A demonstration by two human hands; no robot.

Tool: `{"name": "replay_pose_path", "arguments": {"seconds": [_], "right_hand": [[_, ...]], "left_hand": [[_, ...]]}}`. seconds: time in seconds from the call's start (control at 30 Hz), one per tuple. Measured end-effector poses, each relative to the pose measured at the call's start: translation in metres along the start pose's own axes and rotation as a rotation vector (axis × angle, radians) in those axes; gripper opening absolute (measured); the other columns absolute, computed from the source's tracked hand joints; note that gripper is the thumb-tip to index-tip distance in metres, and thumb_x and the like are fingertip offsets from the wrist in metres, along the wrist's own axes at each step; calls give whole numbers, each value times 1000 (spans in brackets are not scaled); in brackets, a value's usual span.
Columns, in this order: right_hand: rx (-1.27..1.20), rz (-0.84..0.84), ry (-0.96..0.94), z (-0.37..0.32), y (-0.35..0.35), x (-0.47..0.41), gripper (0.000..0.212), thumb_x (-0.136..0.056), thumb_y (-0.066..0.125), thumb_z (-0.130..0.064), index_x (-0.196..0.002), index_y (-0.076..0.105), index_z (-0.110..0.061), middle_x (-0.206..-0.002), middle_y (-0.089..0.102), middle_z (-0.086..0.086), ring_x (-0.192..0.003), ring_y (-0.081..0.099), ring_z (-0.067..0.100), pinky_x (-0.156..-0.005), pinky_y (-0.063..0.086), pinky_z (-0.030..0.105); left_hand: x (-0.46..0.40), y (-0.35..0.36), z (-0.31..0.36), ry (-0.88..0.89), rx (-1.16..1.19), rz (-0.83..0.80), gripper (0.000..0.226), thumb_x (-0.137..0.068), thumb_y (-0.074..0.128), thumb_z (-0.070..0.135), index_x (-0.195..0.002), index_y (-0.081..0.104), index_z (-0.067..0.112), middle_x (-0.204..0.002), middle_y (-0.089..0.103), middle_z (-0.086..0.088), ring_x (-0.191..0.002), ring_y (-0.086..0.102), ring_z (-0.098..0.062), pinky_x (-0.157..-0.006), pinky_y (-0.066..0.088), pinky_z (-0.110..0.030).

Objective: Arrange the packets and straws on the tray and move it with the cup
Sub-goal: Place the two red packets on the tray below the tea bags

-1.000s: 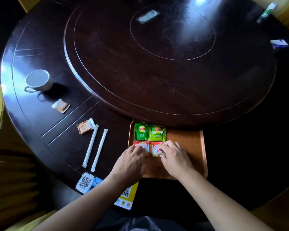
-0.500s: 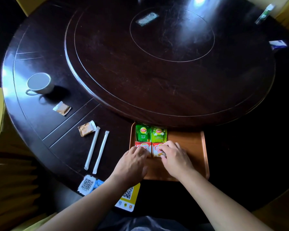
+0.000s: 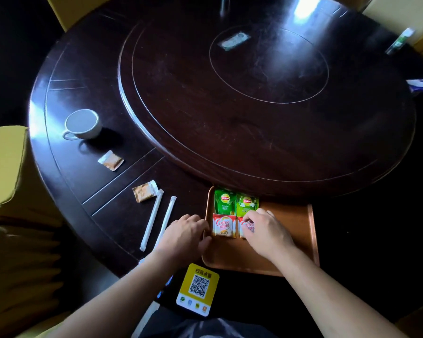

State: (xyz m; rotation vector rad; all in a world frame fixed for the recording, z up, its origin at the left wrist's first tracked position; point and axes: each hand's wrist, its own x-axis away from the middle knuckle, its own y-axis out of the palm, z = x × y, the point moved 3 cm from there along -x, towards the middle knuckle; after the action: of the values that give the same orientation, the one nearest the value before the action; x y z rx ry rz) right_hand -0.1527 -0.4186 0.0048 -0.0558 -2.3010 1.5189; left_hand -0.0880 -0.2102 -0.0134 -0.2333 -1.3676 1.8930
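Observation:
A brown tray lies at the table's near edge. In its left part sit two green tea packets and below them two red-and-white creamer packets. My right hand rests its fingertips on the right creamer packet. Just off the tray's left rim, my left hand hovers with curled fingers and holds nothing. Two white wrapped straws lie left of the tray, the nearer one partly hidden by my left hand. Two brown sugar packets and a white cup lie farther left.
The dark round table carries a large raised turntable right behind the tray. A yellow QR-code card sticks to the near edge. Yellow chair covers stand at the left. Small packets and a wrapped item lie at the far right.
My left hand has slid left off the left creamer packet to the tray's rim, uncovering that packet. My right hand stays on the right creamer packet. The view has shifted right.

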Motion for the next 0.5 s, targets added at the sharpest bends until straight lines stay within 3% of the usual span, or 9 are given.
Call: {"name": "replay_pose_path", "arguments": {"seconds": [0.3,0.5], "right_hand": [[34,-57,-86,-66,3,-36,14,-89,64,-36,-90,63,-22,-98,63,1,-99,59,26,-79,47,35],[44,-112,-182,-136,19,-64,18,-90,61,-38,-101,61,-24,-100,60,-1,-102,55,25,-83,50,41]], "left_hand": [[22,-39,-101,-324,27,11,28,-82,60,52,-98,65,29,-96,68,7,-92,67,-21,-76,55,-37],[35,-75,-170,-485,37,119,30,-78,61,53,-93,66,28,-98,69,3,-93,66,-23,-78,55,-36]]}}
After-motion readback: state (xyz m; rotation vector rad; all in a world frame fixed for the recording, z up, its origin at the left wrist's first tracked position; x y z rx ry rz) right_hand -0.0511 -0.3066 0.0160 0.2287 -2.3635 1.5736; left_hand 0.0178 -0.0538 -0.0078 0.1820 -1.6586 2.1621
